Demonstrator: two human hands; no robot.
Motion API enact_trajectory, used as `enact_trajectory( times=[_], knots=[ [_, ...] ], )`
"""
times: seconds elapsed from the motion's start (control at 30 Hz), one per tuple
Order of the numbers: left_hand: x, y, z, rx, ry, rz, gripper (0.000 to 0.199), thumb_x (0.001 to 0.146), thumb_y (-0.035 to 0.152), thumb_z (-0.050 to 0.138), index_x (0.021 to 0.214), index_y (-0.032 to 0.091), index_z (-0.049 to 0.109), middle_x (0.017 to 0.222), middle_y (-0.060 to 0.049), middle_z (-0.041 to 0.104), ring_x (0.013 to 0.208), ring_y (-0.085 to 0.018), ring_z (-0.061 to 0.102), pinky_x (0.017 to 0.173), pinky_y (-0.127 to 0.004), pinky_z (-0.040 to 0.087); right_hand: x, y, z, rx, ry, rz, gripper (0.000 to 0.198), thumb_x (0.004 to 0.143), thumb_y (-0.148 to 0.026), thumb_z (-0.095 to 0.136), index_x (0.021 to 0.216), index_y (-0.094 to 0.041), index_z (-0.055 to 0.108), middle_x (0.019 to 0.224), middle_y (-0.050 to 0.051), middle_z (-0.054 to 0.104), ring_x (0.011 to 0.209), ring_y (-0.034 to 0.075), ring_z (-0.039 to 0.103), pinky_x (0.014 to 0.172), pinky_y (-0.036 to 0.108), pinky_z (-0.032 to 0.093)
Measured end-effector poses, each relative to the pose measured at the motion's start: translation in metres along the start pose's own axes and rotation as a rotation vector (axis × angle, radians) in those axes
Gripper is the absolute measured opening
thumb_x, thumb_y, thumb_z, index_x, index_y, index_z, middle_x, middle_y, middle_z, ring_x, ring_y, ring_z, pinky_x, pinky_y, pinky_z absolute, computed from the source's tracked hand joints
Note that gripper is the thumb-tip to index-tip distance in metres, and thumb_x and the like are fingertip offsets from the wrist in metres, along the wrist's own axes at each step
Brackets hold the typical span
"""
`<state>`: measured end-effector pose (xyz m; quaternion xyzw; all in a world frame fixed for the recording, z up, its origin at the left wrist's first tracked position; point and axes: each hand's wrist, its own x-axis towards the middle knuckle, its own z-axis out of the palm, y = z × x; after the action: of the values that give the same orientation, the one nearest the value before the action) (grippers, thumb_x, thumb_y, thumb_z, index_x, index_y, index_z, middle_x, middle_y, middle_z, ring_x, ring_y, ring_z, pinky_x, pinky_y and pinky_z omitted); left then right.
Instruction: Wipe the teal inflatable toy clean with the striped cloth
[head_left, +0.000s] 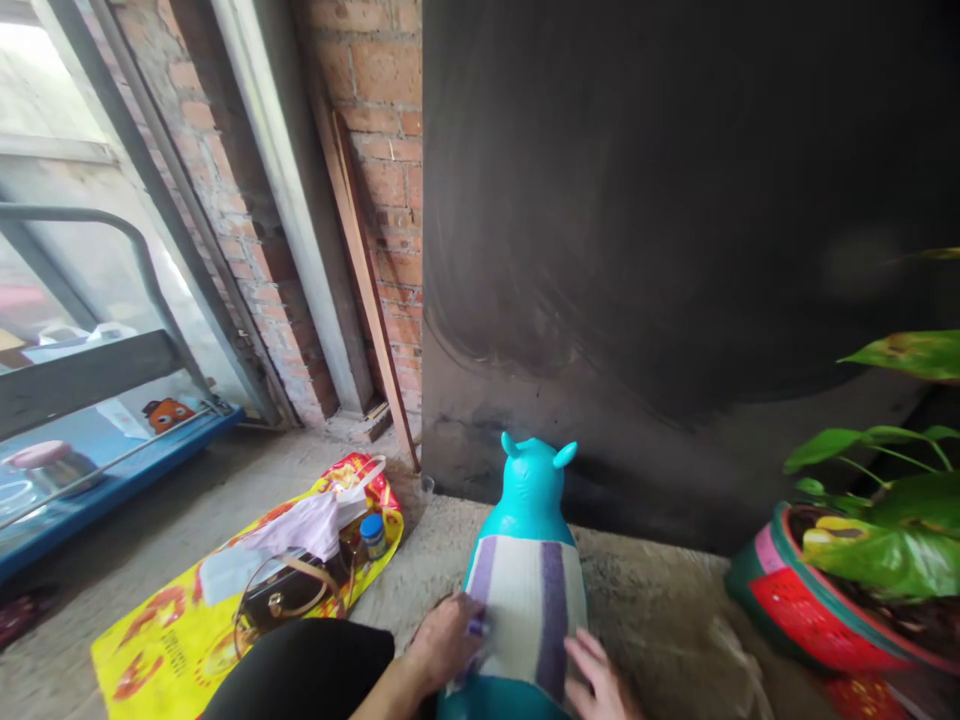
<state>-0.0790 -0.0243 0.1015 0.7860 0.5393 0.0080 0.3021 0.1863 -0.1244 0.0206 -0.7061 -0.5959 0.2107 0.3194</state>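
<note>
While both hands work low in front of the body, a turquoise animal-shaped toy [534, 482] stands on the concrete floor [435, 540] between them, seen from behind and above, its two ears toward a large dark panel [652, 220]. A white cloth [516, 605] with purple stripes covers its back and curves down both sides; how it runs underneath is hidden. Left hand [445, 638]: blurred, fingers bent in at the cloth's left edge, a small purple patch by the fingertips; whether they pinch something or merely press, one cannot tell. Right hand [596, 682]: partly open, fingers apart and loosely bent at the cloth's right edge, nothing seen gripped. A dark-clad knee [315, 675] juts in at lower left. Beyond it, a yellow and red sheet [142, 625] on the floor bears a dark handbag [289, 592] with tan handles, a pale crumpled cloth [304, 525] and a small blue-lidded jar [373, 538]. Farther left, a blue cart [176, 445] with grey rails. Wooden strip [369, 275] leans against the brick wall [386, 190], left of the panel. At right, a leafy plant [885, 510] in a red and green pot [799, 610], well apart from the left hand.
</note>
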Motion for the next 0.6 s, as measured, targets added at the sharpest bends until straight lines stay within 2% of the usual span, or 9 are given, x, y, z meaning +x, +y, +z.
enact_trajectory(
  times=[0.1, 0.17, 0.23, 0.37, 0.47, 0.6],
  knots=[
    [0.015, 0.006, 0.019, -0.005, 0.077, -0.035, 0.054, 0.082, 0.025, 0.047, 0.135, 0.021, 0.047, 0.148, -0.008, 0.043, 0.137, -0.020, 0.038, 0.114, -0.031, 0.031, 0.037, -0.018, 0.008, -0.116, 0.137, -0.016, 0.063, 0.090, -0.054, 0.030, 0.132, -0.013, 0.052, 0.140, 0.016, 0.047, 0.129, 0.026, 0.045, 0.103, 0.042, 0.044],
    [0.025, 0.011, 0.033, -0.014, 0.116, -0.062, 0.058, 0.084, 0.027, 0.046, 0.140, 0.016, 0.041, 0.155, -0.011, 0.029, 0.144, -0.022, 0.023, 0.118, -0.033, 0.024, 0.057, -0.032, 0.020, -0.247, 0.198, -0.026, 0.062, 0.094, -0.053, 0.021, 0.142, -0.017, 0.039, 0.152, 0.013, 0.030, 0.138, 0.028, 0.032, 0.102, 0.050, 0.042],
    [0.035, 0.014, 0.049, -0.042, 0.130, -0.075, 0.060, 0.087, 0.032, 0.044, 0.144, 0.015, 0.034, 0.157, -0.011, 0.021, 0.146, -0.023, 0.015, 0.119, -0.036, 0.021, 0.067, -0.040, 0.040, -0.392, 0.158, -0.017, 0.059, 0.096, -0.051, 0.016, 0.145, -0.023, 0.034, 0.155, 0.008, 0.021, 0.141, 0.030, 0.023, 0.098, 0.058, 0.043],
    [0.055, 0.015, 0.072, -0.069, 0.075, -0.154, 0.063, 0.091, 0.044, 0.037, 0.147, 0.020, 0.023, 0.158, -0.008, 0.010, 0.146, -0.026, 0.006, 0.118, -0.048, 0.020, 0.069, -0.039, 0.077, -0.621, 0.058, 0.061, 0.053, 0.097, -0.044, 0.015, 0.145, -0.029, 0.031, 0.156, 0.003, 0.016, 0.143, 0.031, 0.017, 0.097, 0.065, 0.038],
    [0.073, 0.015, 0.073, -0.056, 0.084, -0.157, 0.061, 0.093, 0.046, 0.031, 0.148, 0.024, 0.016, 0.158, -0.005, -0.001, 0.146, -0.025, -0.003, 0.119, -0.050, 0.015, 0.082, -0.039, 0.084, -0.701, 0.048, 0.101, 0.052, 0.097, -0.041, 0.015, 0.147, -0.030, 0.024, 0.158, 0.001, 0.006, 0.145, 0.029, 0.008, 0.099, 0.065, 0.035],
    [0.097, 0.017, 0.063, -0.074, 0.114, -0.124, 0.062, 0.093, 0.046, 0.030, 0.149, 0.027, 0.010, 0.158, -0.002, -0.006, 0.146, -0.023, -0.009, 0.119, -0.049, 0.013, 0.112, -0.045, 0.076, -0.718, 0.033, 0.132, 0.052, 0.097, -0.040, 0.016, 0.148, -0.027, 0.019, 0.158, 0.005, 0.002, 0.145, 0.030, 0.003, 0.099, 0.065, 0.034]
  ],
)
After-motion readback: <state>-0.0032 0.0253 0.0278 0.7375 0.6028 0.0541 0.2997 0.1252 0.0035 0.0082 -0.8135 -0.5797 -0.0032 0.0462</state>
